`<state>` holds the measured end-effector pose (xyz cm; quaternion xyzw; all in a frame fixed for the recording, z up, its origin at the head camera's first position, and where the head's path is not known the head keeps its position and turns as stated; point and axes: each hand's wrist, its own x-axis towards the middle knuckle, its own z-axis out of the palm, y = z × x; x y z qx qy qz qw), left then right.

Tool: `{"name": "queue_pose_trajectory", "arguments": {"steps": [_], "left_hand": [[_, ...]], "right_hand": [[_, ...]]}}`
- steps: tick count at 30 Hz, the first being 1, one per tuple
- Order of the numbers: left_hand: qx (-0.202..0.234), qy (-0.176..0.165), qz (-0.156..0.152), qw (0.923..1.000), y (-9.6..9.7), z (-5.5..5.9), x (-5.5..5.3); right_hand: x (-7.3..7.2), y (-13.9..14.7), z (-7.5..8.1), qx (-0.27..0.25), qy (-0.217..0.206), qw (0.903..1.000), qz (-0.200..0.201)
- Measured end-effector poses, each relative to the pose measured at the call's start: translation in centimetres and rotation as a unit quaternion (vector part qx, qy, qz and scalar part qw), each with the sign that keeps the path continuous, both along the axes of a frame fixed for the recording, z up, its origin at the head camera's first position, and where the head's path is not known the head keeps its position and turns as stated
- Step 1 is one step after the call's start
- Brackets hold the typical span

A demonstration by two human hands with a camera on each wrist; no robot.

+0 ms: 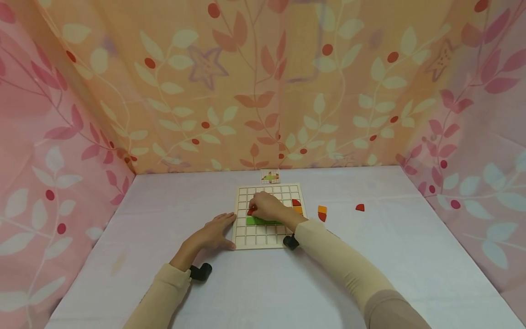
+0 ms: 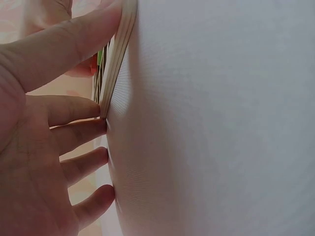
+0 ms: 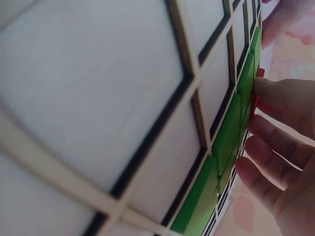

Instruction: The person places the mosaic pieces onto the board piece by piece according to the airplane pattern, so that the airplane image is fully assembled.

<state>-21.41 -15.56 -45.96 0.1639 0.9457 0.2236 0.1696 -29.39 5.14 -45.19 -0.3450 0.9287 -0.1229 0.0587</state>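
Note:
A wooden grid board (image 1: pixel 250 240) lies on the white-covered table. My left hand (image 1: pixel 211 232) rests at its left edge, fingers extended, with the thumb (image 2: pixel 74 42) against the board's side in the left wrist view. My right hand (image 1: pixel 269 206) reaches over the grid and pinches a small red piece (image 1: pixel 250 212) between thumb and fingertips, just above the left end of a row of green squares (image 1: pixel 251 221). In the right wrist view the red piece (image 3: pixel 260 73) is close against the green squares (image 3: pixel 227 135). The forearm and hand hide part of the grid.
On the board's right side are a red quarter-round piece (image 1: pixel 296 202) and an orange square (image 1: pixel 297 210). Right of the board lie an orange square (image 1: pixel 322 209), a red piece (image 1: pixel 322 217) and, farther off, a red quarter-round (image 1: pixel 360 208). A pattern card (image 1: pixel 270 176) stands behind the board.

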Motion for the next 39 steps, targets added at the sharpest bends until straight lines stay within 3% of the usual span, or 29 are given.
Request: {"name": "queue_pose_trajectory", "arguments": {"steps": [11,26,39], "left_hand": [[0.001,-0.004,0.003,1.0000,0.2,0.5,0.0],[0.000,-0.008,0.007,0.9999,0.1,0.0,-0.1],[0.003,-0.002,0.006,1.0000,0.1,-0.1,-0.1]], "right_hand": [[0.2,-0.1,0.5,-0.001,-0.001,1.0000,0.008],[0.3,0.1,0.7,0.006,-0.003,1.0000,0.004],[0.4,2.8,1.6,-0.050,-0.033,0.9980,-0.018]]}}
